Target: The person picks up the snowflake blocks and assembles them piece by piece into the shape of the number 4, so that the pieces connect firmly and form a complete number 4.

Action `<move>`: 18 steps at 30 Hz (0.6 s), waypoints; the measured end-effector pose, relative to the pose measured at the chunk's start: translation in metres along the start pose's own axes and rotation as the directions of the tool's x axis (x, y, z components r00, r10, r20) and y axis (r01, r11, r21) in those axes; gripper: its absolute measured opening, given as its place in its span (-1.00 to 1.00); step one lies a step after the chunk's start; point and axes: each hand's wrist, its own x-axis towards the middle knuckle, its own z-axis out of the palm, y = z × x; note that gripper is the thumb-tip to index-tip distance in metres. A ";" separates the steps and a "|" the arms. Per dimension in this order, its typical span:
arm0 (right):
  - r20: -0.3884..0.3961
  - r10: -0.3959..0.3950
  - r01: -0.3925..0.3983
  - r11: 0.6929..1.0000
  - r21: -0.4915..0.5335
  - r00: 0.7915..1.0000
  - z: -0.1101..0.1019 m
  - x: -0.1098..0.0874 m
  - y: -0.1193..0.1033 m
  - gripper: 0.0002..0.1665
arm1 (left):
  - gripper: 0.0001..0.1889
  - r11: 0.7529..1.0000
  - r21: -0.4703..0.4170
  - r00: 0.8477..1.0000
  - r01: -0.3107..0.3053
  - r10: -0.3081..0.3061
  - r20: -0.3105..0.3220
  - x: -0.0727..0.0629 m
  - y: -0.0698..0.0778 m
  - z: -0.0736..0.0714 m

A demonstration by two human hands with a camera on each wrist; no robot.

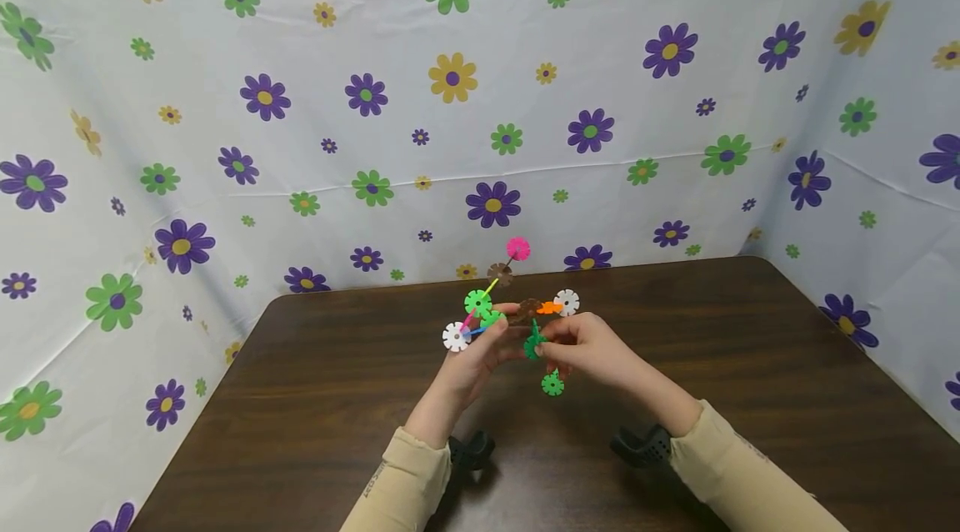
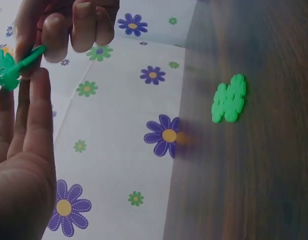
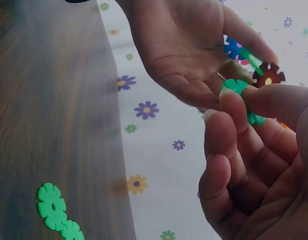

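Note:
In the head view, a branching chain of interlocking notched discs spans both hands, with pink [image 1: 518, 248], white [image 1: 456, 337], brown [image 1: 529, 309] and orange [image 1: 549, 308] pieces. My left hand [image 1: 471, 365] holds the chain with its thumb near a bright green disc [image 1: 492, 320]. With thumb and fingertips, my right hand [image 1: 600, 350] pinches a darker green disc [image 1: 533, 345] beside the brown one. The right wrist view shows this green disc [image 3: 235, 86] between the right fingers, close to the left palm. Part of the chain is hidden behind the hands.
Bright green discs [image 1: 552, 384] lie on the dark wooden table [image 1: 337, 399] in front of the hands; the left wrist view shows two together [image 2: 229, 99]. A white flowered cloth [image 1: 300, 40] stands behind and at both sides. Black wrist mounts [image 1: 643, 445] sit under the sleeves.

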 end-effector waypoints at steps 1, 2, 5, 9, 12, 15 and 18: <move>-0.004 -0.007 0.007 1.000 -0.006 1.000 0.000 0.000 0.000 -0.81 | -0.73 1.000 -0.017 1.000 0.000 0.000 0.001 0.000 0.000 0.000; -0.008 -0.016 0.015 1.000 -0.016 1.000 0.000 0.001 0.000 -0.82 | -0.76 1.000 -0.031 1.000 0.002 -0.002 0.000 -0.001 -0.001 0.001; -0.030 -0.026 0.024 0.999 -0.047 0.999 0.002 0.002 0.001 -0.85 | -0.75 0.999 -0.047 1.000 0.024 -0.024 -0.014 0.000 -0.001 0.002; -0.068 -0.028 0.021 0.994 -0.105 0.997 0.004 0.003 0.002 -0.87 | -0.68 0.996 -0.020 0.993 0.090 -0.091 -0.079 0.001 0.000 0.005; -0.097 -0.029 0.015 0.990 -0.137 0.995 0.004 0.004 0.003 -0.88 | -0.55 0.980 0.020 0.971 0.196 -0.191 -0.144 0.001 0.001 0.006; -0.119 -0.038 0.019 0.988 -0.154 0.992 0.003 0.005 0.005 -0.87 | -0.43 0.955 0.055 0.943 0.292 -0.278 -0.182 0.001 0.002 0.007; -0.127 -0.045 0.024 0.987 -0.160 0.991 0.001 0.007 0.009 -0.85 | -0.38 0.944 0.061 0.932 0.325 -0.309 -0.189 0.000 0.003 0.007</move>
